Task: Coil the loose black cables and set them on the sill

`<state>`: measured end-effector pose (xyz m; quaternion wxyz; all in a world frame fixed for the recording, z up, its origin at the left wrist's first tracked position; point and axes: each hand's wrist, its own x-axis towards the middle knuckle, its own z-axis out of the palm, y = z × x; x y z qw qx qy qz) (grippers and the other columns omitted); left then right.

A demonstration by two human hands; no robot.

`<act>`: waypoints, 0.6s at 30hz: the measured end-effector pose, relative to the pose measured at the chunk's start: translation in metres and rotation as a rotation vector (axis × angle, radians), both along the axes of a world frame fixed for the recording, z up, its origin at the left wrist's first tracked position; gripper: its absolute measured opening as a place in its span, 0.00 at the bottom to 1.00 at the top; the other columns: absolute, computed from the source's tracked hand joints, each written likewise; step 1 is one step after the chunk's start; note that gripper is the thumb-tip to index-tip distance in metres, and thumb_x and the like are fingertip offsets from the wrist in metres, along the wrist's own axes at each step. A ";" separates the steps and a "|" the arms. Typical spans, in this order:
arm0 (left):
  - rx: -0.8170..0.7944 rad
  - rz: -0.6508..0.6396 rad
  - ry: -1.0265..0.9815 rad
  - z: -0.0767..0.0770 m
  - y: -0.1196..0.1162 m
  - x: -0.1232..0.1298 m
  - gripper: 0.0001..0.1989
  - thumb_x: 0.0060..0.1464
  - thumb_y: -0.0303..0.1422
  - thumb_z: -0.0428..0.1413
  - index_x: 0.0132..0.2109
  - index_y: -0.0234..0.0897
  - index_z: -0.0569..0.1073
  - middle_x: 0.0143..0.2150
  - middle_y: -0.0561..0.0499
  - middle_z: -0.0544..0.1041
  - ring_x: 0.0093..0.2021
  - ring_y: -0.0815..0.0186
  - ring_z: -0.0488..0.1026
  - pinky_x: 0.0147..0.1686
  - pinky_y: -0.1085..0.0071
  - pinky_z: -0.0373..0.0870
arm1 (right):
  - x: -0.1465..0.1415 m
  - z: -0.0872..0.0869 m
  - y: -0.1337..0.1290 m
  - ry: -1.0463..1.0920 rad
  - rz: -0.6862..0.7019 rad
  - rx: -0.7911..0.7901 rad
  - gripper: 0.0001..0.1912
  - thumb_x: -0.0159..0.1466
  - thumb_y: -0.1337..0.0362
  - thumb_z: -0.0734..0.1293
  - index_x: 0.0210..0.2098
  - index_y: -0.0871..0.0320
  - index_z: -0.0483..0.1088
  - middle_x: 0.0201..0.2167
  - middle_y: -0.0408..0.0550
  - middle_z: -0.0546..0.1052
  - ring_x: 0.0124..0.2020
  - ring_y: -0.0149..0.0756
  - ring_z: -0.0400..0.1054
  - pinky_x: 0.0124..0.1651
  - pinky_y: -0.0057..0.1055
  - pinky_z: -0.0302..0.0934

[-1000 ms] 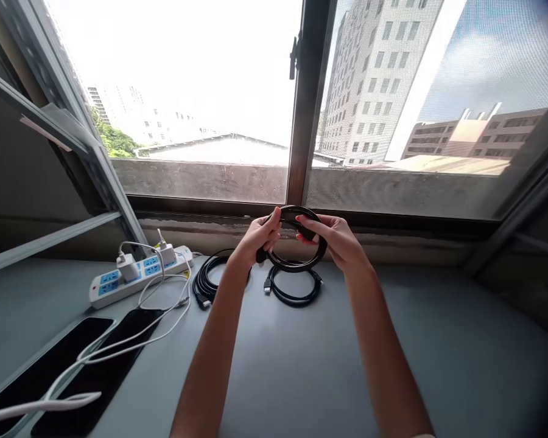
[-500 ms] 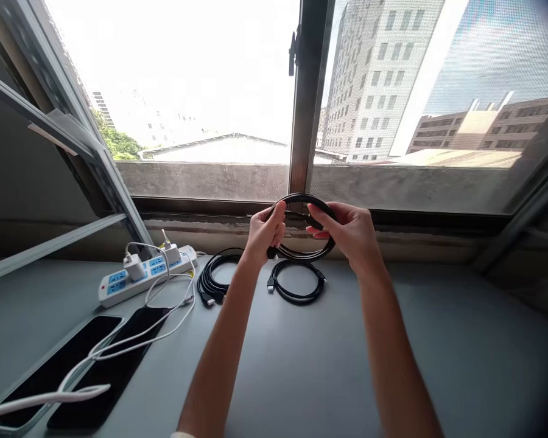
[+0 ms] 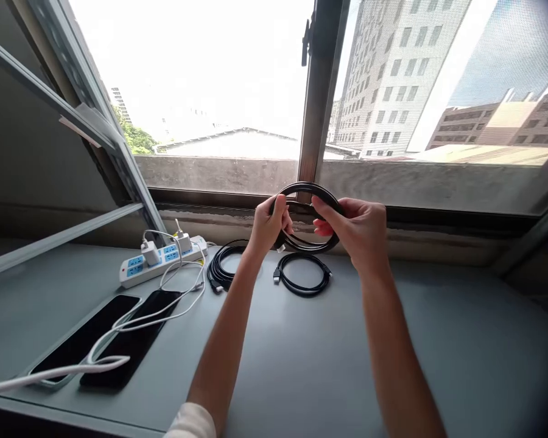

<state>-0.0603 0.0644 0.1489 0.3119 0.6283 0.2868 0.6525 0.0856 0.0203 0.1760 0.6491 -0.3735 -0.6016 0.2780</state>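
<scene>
A coiled black cable (image 3: 307,246) is held up in front of the window sill. My left hand (image 3: 270,224) grips the left side of the loop, thumb on top, with a light plug end hanging just below it. Closed round the right side of the same loop is my right hand (image 3: 354,228), its thumb pressed against the cable. Below lies a smaller black cable coil (image 3: 302,292) on the grey table. A larger black coil (image 3: 215,267) rests left of it, partly hidden by my left forearm.
A white power strip (image 3: 137,280) with plugged-in chargers stands at the back left. Two dark phones (image 3: 86,334) (image 3: 134,347) lie in front of it under white cables (image 3: 178,314). Behind the grey table (image 3: 301,377) are the sill and window frame (image 3: 322,103).
The view has shifted, so the table items appear farther right and slightly higher. Both hands still hold the coil, which appears a little higher against the window.
</scene>
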 end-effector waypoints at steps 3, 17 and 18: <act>0.006 0.068 0.138 -0.002 0.001 -0.001 0.19 0.53 0.49 0.50 0.28 0.37 0.61 0.15 0.60 0.62 0.17 0.74 0.67 0.20 0.78 0.64 | -0.001 -0.003 0.003 -0.070 -0.155 0.137 0.17 0.53 0.51 0.71 0.23 0.59 0.73 0.17 0.45 0.73 0.20 0.38 0.71 0.22 0.28 0.65; -0.079 -0.215 0.121 0.006 -0.010 -0.008 0.18 0.51 0.45 0.53 0.26 0.36 0.59 0.15 0.60 0.63 0.17 0.69 0.71 0.19 0.76 0.67 | 0.009 -0.006 0.015 0.082 0.116 -0.092 0.16 0.49 0.54 0.75 0.24 0.61 0.73 0.18 0.44 0.74 0.21 0.35 0.71 0.21 0.26 0.68; -0.092 -0.233 0.102 0.006 -0.010 -0.008 0.20 0.51 0.47 0.53 0.25 0.36 0.59 0.14 0.61 0.62 0.17 0.69 0.71 0.20 0.75 0.68 | 0.009 -0.006 0.015 0.086 0.130 -0.114 0.16 0.49 0.53 0.75 0.25 0.61 0.73 0.19 0.45 0.74 0.21 0.35 0.71 0.21 0.25 0.67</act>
